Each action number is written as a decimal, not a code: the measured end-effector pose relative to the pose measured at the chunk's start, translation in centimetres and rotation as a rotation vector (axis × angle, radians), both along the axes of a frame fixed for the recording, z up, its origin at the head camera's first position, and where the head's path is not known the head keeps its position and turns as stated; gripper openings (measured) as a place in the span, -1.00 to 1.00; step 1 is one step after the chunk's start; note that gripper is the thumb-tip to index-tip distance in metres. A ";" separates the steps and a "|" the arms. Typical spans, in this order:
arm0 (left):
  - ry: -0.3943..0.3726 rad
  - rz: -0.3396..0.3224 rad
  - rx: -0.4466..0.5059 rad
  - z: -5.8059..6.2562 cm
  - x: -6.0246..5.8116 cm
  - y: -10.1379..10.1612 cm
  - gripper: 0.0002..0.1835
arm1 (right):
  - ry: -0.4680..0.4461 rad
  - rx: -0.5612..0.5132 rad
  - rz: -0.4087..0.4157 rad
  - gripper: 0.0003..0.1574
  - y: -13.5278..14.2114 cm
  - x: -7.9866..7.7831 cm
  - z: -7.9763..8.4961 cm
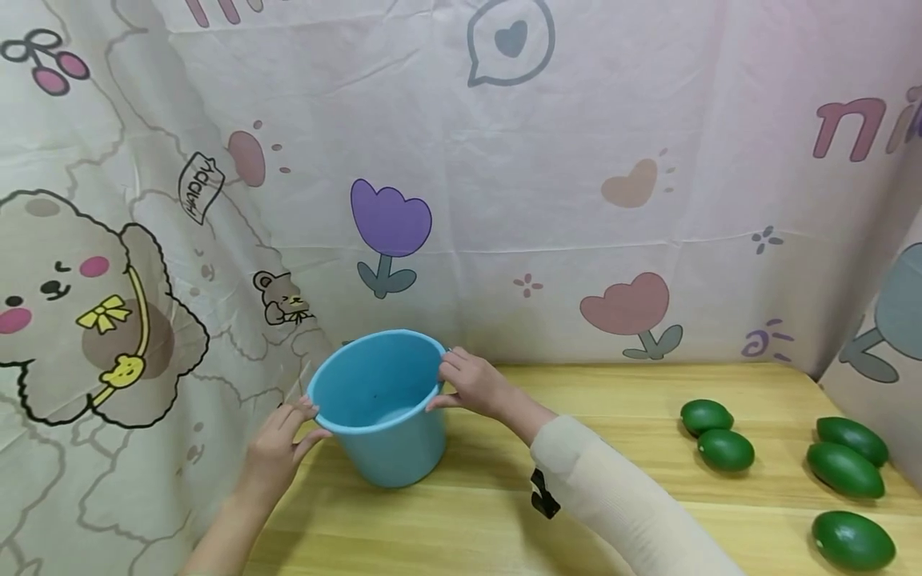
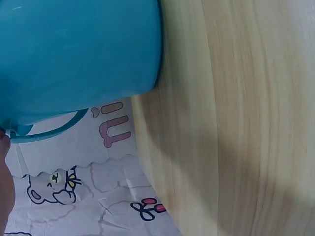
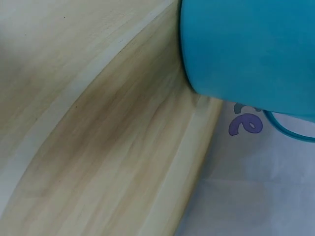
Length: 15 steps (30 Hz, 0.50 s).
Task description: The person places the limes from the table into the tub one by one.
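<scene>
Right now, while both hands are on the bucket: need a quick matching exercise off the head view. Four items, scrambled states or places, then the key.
Column one
1. bucket
2. left hand
3. right hand
4. five green ovals

Column two
A. holding the rim, with a pale sleeve on the forearm
B. lying on the table, toward the picture's right
C. holding the rim, visible forearm bare
D. light blue, mouth up

Right pairs
1-D
2-C
3-A
4-B
</scene>
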State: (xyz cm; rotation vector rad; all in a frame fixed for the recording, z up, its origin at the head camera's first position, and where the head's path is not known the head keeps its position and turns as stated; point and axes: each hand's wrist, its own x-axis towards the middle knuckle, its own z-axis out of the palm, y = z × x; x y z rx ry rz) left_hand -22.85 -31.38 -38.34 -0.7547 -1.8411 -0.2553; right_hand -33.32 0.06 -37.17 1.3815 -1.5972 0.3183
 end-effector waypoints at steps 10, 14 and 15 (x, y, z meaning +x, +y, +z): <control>0.043 -0.010 0.010 -0.3 -0.2 0.5 -0.35 | 0.001 -0.022 0.009 -0.36 0.6 0.3 -0.1; 0.045 -0.005 0.010 -0.3 -0.3 0.8 -0.35 | -0.001 -0.028 0.017 -0.36 0.9 0.4 -0.2; 0.046 -0.006 0.010 -0.3 -0.3 0.9 -0.35 | 0.003 -0.029 0.018 -0.36 1.0 0.5 -0.2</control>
